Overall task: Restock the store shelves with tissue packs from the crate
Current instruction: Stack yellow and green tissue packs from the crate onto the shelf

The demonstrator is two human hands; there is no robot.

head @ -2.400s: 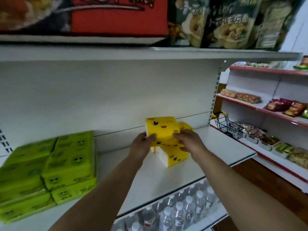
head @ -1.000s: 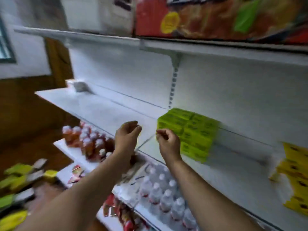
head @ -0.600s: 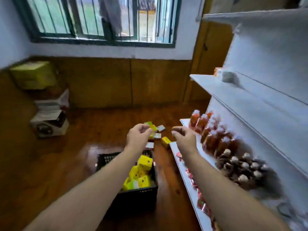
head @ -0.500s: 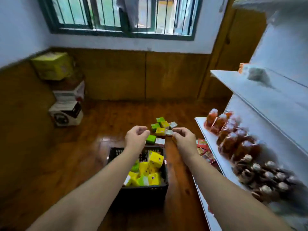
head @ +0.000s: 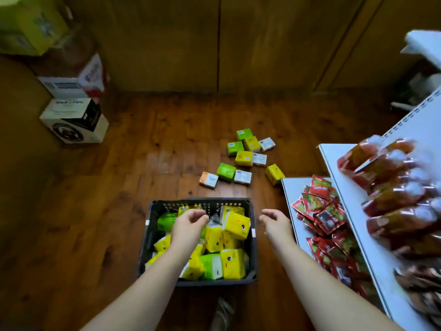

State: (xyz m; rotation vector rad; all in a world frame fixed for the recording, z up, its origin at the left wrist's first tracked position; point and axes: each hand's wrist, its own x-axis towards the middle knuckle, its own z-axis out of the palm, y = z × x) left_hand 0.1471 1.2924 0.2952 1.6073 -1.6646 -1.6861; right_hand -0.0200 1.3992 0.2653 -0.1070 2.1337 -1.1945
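Observation:
A black plastic crate (head: 252, 237) sits on the wooden floor below me, filled with several yellow tissue packs (head: 235, 224) and a few green tissue packs (head: 165, 220). My left hand (head: 188, 224) hovers over the crate's left half, fingers curled loosely and apart, holding nothing. My right hand (head: 276, 223) hangs just past the crate's right rim, fingers loosely open and empty. Neither hand touches a pack.
Several small loose packs (head: 243, 158) lie scattered on the floor beyond the crate. White store shelves (head: 290, 194) stand at the right with red snack sachets (head: 319, 206) and bottled drinks (head: 391, 187). Stacked cardboard boxes (head: 74, 115) sit at the left wall. My shoe (head: 223, 311) shows below the crate.
I put yellow packs on the shelf, then turned left and looked down. Both empty hands have lowered toward the crate, which is now directly below me.

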